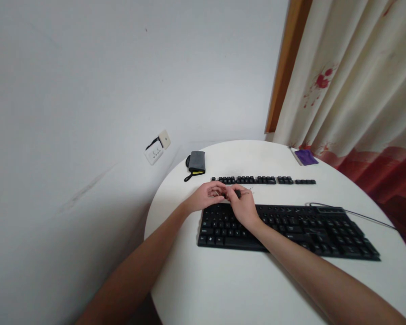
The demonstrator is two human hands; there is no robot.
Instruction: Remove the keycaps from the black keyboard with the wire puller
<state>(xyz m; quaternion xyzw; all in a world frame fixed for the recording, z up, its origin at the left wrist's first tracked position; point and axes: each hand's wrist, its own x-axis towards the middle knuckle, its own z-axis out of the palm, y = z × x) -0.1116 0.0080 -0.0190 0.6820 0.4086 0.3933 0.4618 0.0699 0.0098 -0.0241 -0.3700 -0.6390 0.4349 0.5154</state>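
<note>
A black keyboard lies on a white round table, with its top row dark and seemingly bare of keycaps. Above its back left edge my two hands meet. My right hand is closed, its fingers pinching a small black object whose kind I cannot make out. Fingers curled, my left hand touches the right fingertips; whatever lies between them is mostly hidden. Behind the hands, loose black keycaps stand in a line of groups across the table.
A folded grey cloth with a black loop and a yellow edge lies at the back left. A purple cloth rests at the back right. The keyboard cable runs off to the right. Wall socket and curtain flank the table.
</note>
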